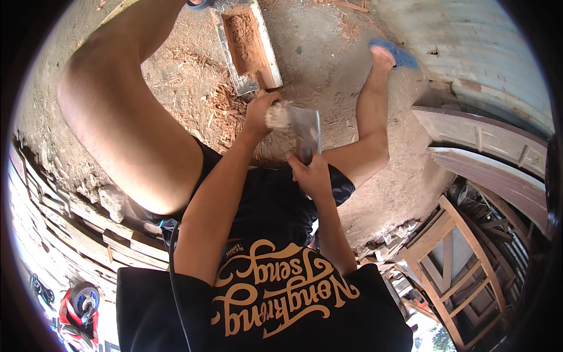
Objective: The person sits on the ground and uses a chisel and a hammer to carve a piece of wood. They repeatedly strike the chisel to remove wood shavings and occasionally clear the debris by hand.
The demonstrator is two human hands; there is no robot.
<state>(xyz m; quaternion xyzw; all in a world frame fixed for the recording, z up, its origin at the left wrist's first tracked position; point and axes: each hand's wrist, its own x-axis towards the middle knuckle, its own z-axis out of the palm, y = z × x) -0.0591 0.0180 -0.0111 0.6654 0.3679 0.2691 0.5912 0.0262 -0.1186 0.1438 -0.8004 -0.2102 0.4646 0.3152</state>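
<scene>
- Our left hand [260, 111] closes its fingers around a pale, rough wood chunk [280, 116].
- Our right hand [311, 173] grips a grey-bladed hatchet [306, 132] against it, above the chip-strewn dirt ground [328, 64].

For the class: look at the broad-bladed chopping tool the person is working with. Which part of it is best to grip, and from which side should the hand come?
Grip the handle end, where the right hand already holds it, coming from the person's own side. The chopping tool has a wide flat metal blade pointing away toward the pale wood piece in the left hand, so the near, narrow end keeps fingers clear of the blade.
</scene>
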